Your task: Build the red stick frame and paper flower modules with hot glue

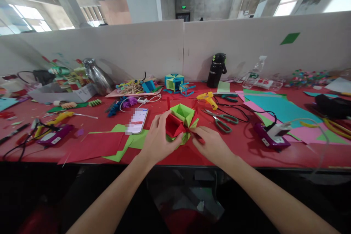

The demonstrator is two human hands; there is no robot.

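A folded paper piece with green [183,114] and red [173,125] open compartments sits between my hands near the front edge of the red table [246,153]. My left hand [159,137] wraps round its left side, thumb below and fingers on the red part. The fingertips of my right hand [210,142] are pressed together on the folds at its right side. Scissors [223,120] with grey-green handles lie to the right. Behind them rests a yellow glue gun [207,99]. A phone [137,121] lies left of my left hand, beside red paper sheets [98,145].
At the back stand a blue and green paper model [174,82], a black bottle [217,70] and a steel jug [97,76]. Purple power blocks lie left [56,135] and right [271,139], with cables. Coloured sheets [276,108] cover the right side.
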